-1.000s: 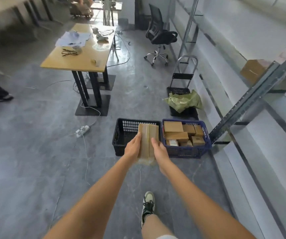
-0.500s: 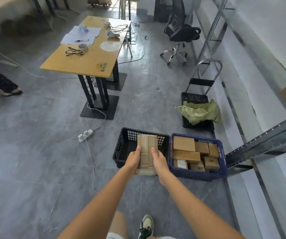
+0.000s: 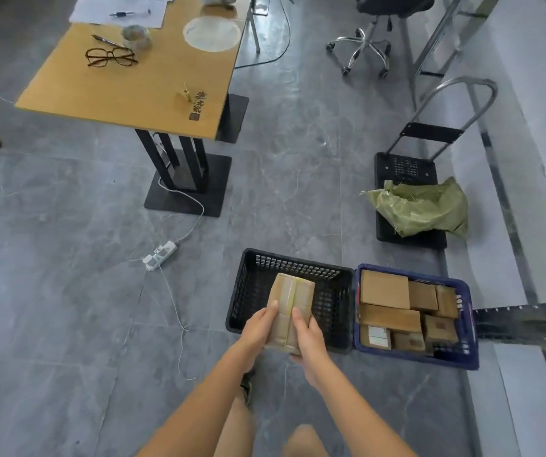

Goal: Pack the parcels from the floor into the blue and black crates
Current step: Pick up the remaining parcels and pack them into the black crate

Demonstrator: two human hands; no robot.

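**Q:** Hands?

**A:** My left hand (image 3: 258, 328) and right hand (image 3: 309, 338) both clamped on one taped parcel (image 3: 289, 311), lower centre of frame, held over the black crate (image 3: 298, 258).

**Q:** Progress?

**A:** Black crate looks empty. Blue crate (image 3: 462, 324), just to its right and touching it, nearly full of boxes. I see no loose parcels on the floor (image 3: 67, 291); I judge this among the last.

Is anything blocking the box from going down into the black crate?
Nothing visible is. The parcel, held by the left hand and right hand, hangs over the black crate's near edge. What shows of the crate's inside is bare.
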